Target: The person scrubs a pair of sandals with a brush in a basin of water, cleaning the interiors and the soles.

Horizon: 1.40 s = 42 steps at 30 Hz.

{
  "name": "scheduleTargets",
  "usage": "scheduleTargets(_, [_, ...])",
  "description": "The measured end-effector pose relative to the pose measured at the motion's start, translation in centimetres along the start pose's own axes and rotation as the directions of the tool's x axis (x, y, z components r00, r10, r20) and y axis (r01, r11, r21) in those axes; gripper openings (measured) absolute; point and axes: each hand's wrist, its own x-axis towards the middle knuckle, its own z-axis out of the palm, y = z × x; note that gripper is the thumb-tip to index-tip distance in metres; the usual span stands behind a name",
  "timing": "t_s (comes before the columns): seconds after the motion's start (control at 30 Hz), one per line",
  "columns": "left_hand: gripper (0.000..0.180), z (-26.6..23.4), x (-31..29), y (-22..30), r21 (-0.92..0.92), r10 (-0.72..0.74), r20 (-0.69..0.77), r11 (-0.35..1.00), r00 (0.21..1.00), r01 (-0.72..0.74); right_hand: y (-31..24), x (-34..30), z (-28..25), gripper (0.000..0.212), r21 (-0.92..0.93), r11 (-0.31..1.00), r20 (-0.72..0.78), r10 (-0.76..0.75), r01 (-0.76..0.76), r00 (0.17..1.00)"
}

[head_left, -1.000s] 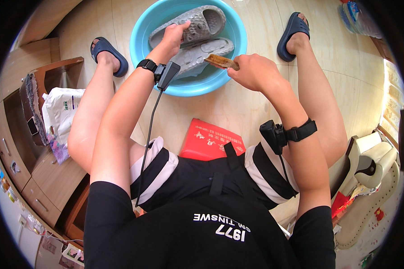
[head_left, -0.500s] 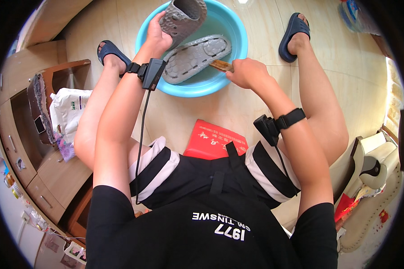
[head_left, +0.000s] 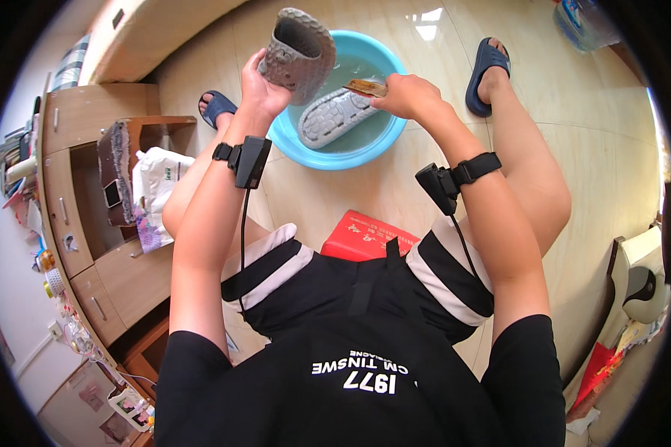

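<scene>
My left hand (head_left: 265,93) grips a grey slipper (head_left: 306,67) with a bumpy surface by its side, its foot opening turned toward me. The slipper is raised over the left edge of a round light-blue basin (head_left: 350,160). Inside the basin, the other grey slipper (head_left: 328,123) lies slanted in cloudy water with its sole up. My right hand (head_left: 410,98) is closed around a brown wooden brush (head_left: 367,88) above the right part of the basin, near that sole. The brush's bristles are hard to make out.
A red box (head_left: 358,238) sits on the floor between my legs. To the left stand a wooden cabinet (head_left: 60,119) and a white bag (head_left: 156,179). A cream padded seat (head_left: 634,253) is at the right. My feet wear dark blue slippers (head_left: 492,63).
The raised slipper is tilted differently, its opening showing more. The brush has come up from beside the sole in the basin. The whole view has shifted a little.
</scene>
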Motion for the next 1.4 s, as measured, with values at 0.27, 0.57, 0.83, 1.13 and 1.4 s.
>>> scheduleTargets(0.27, [0.065, 4.2, -6.1, 1.5, -0.066, 0.037, 0.014, 0.997, 0.999, -0.036, -0.1, -2.4, -3.7, 0.061, 0.425, 0.898, -0.033, -0.112, 0.116, 0.993])
scheduleTargets(0.57, [0.065, 5.2, -10.8, 3.1, -0.088, 0.015, 0.181, 0.996, 0.983, 0.001, -4.5, -11.2, -8.8, 0.06, 0.647, 0.755, 0.052, -0.19, 0.112, 0.98])
scheduleTargets(0.83, [0.068, 5.4, -12.7, 4.7, -0.021, -0.036, 0.19, 0.999, 0.981, 0.04, -8.3, -13.3, -10.3, 0.06, 0.644, 0.755, 0.083, -0.232, 0.125, 0.969])
scheduleTargets(1.13, [0.057, 3.5, -10.7, 1.9, 0.142, -0.08, 0.048, 0.987, 0.996, 0.072, -7.8, -9.5, -6.7, 0.055, 0.577, 0.811, 0.035, -0.141, 0.095, 0.989])
scheduleTargets(1.4, [0.032, 2.6, -9.4, 2.8, 0.005, -0.109, -0.028, 0.994, 0.994, 0.11, -7.2, -6.7, -6.5, 0.049, 0.434, 0.864, -0.053, -0.258, 0.255, 0.965])
